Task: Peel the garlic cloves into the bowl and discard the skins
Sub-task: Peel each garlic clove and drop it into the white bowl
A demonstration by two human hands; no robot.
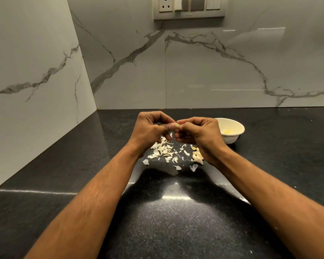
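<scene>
A small garlic clove is held up between both hands above the black counter. My left hand pinches its left end and my right hand pinches its right end, fingers curled. Under the hands lies a scatter of white garlic skins. A few unpeeled cloves lie just below my right wrist. A white bowl stands to the right of my right hand, with a pale yellow peeled clove inside.
The black speckled counter meets marble wall tiles at the back and on the left, forming a corner. A switch and socket panel is on the back wall. Stray skins lie nearer to me.
</scene>
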